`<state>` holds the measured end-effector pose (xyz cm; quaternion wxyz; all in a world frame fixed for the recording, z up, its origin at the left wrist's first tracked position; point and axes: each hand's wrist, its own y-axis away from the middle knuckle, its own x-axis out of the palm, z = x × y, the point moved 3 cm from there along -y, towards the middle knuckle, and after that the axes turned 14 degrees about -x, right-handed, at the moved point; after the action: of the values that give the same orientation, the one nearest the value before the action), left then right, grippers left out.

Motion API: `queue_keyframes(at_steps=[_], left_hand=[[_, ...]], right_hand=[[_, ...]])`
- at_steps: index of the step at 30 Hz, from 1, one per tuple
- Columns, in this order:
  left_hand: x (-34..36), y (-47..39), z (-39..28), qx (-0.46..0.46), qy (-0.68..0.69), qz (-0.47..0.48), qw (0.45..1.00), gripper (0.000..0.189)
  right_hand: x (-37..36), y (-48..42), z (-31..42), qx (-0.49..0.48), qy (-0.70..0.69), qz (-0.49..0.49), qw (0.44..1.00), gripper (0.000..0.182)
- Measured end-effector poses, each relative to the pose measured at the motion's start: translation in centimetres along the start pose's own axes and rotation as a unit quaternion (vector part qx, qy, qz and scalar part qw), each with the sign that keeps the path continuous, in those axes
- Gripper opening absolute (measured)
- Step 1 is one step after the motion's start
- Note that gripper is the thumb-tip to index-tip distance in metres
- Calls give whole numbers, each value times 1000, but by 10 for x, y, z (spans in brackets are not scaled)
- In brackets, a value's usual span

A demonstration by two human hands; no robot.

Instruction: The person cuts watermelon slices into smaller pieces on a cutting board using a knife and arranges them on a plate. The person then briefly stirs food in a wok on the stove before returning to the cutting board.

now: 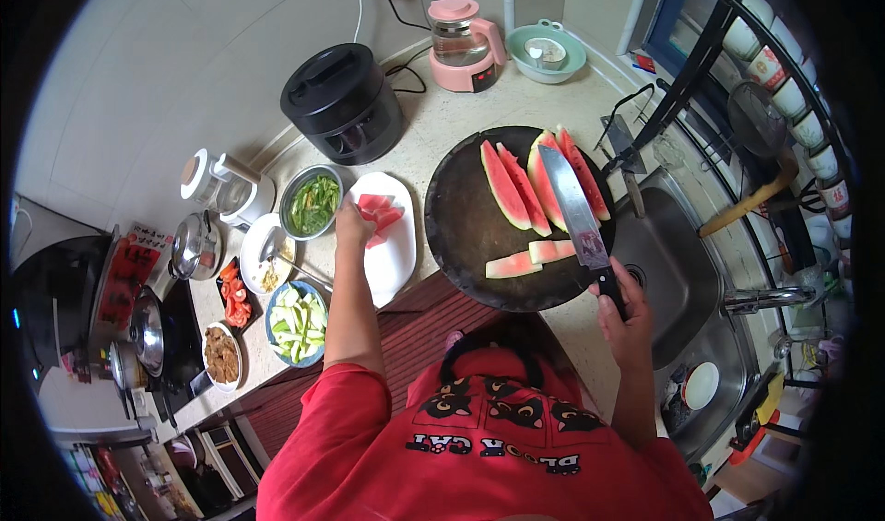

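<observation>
My right hand point(628, 306) grips the black handle of a kitchen knife point(568, 199). Its broad steel blade slants up over the right part of a round dark chopping board point(456, 223). Long watermelon slices point(505, 185) with rind lie across the board's far side. Nearer me are two pale strips of watermelon rind point(514, 265), one partly under the other. My left hand point(355, 225) is over the left rim of a white oblong plate point(390, 272), its fingers at cut red watermelon pieces point(379, 211). The fingertips are hidden, so whether they grip a piece is unclear.
Left of the plate stand a metal bowl of green peppers point(314, 203), a white bowl with a spoon point(257, 248) and a blue-rimmed bowl of cut green vegetable point(299, 324). A black lidded appliance point(342, 102) and pink kettle point(464, 51) stand behind. Right is a steel sink point(681, 258).
</observation>
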<state>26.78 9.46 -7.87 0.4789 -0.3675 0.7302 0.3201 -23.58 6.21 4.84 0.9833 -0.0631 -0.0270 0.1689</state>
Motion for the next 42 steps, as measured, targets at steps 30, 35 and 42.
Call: queue_keyframes(at_steps=[30,35,42], left_hand=[[4,86,-108,304,183,230,906,31],[2,102,-39,114,265,140,947,26],[14,107,-7,68,330,98,936,25]], right_hand=[[32,11,-29,-28,68,53,996,49],[79,-6,-27,-208,246,106,941,52],[130,-10,-31,-250,299,147,909,57]])
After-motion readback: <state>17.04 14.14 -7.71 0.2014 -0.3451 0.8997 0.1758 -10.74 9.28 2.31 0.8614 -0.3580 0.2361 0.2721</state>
